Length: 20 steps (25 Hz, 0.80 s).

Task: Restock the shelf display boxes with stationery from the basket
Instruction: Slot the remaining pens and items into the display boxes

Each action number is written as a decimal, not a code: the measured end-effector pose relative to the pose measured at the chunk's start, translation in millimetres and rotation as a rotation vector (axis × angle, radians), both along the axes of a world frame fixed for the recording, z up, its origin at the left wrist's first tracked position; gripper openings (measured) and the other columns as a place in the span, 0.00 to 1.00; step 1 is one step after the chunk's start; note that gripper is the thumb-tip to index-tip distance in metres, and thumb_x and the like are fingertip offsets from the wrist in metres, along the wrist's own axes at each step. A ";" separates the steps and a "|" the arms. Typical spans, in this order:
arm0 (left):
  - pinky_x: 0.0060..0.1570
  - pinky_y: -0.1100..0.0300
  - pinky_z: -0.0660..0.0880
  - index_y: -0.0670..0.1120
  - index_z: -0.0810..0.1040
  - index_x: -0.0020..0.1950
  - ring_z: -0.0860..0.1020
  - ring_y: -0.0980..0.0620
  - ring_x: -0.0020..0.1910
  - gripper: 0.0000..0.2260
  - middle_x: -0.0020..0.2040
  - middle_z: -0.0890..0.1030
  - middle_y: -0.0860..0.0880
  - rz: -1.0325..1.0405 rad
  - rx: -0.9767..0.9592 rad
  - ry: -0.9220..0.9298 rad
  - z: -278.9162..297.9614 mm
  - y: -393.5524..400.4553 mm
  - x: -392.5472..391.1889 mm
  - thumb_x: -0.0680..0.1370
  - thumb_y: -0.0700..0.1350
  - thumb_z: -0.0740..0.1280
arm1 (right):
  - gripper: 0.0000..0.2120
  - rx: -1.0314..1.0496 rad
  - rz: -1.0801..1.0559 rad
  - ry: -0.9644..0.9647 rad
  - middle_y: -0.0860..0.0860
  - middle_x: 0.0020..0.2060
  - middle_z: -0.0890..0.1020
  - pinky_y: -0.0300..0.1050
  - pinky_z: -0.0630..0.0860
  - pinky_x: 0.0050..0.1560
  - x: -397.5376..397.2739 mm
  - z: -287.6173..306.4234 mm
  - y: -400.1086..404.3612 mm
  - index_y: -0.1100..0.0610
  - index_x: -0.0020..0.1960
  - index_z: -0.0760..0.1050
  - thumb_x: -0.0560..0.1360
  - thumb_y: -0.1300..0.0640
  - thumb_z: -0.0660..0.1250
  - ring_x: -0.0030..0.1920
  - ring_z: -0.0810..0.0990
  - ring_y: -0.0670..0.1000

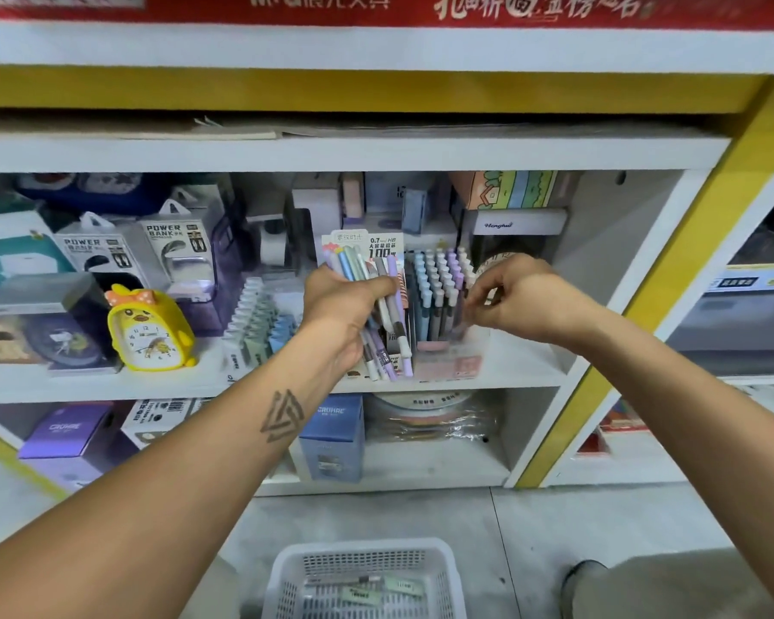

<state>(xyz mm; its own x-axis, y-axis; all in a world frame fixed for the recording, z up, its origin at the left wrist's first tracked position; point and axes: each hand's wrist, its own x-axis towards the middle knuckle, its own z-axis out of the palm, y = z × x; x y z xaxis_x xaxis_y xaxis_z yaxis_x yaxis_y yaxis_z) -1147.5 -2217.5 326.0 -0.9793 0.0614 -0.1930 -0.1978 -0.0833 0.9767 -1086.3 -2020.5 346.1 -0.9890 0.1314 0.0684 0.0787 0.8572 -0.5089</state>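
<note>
While the left hand (347,306) grips pastel pens (387,314) — lilac, blue, grey — right fingers (481,301) pinch one in the display box (447,355)

Even, bright overhead light is washing the white shelf (421,154) boards, leaving soft shadow deep under its upper edge. Glare is bleaching the clear plastic packs at the shelf's left end. Wide-angle distortion is bowing the boards and the yellow frame (689,270) toward the corners. Fine print is smearing, and the basket (363,551) is looking soft.
</note>
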 end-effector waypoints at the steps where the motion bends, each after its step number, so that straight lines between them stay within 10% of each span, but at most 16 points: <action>1: 0.36 0.35 0.79 0.37 0.80 0.51 0.83 0.36 0.38 0.13 0.40 0.84 0.38 -0.001 0.003 -0.005 0.9 1.6 1.9 0.69 0.35 0.78 | 0.03 0.024 0.013 -0.013 0.47 0.43 0.85 0.24 0.68 0.33 -1.4 -1.2 -2.0 0.55 0.46 0.85 0.73 0.61 0.74 0.39 0.80 0.42; 7: 0.37 0.32 0.79 0.36 0.77 0.55 0.83 0.32 0.45 0.18 0.48 0.84 0.34 -0.013 0.024 -0.022 4.2 6.8 4.6 0.69 0.35 0.78 | 0.06 0.041 0.070 0.125 0.48 0.42 0.82 0.44 0.80 0.46 -2.3 -10.1 -10.5 0.52 0.50 0.81 0.75 0.59 0.74 0.42 0.82 0.49; 20: 0.32 0.52 0.80 0.40 0.80 0.45 0.83 0.42 0.34 0.09 0.38 0.84 0.41 0.001 0.051 0.018 -1.4 -0.4 -4.2 0.69 0.33 0.77 | 0.09 0.120 0.308 0.131 0.50 0.41 0.84 0.49 0.80 0.48 -2.7 -13.9 -17.9 0.54 0.60 0.78 0.82 0.55 0.64 0.43 0.82 0.49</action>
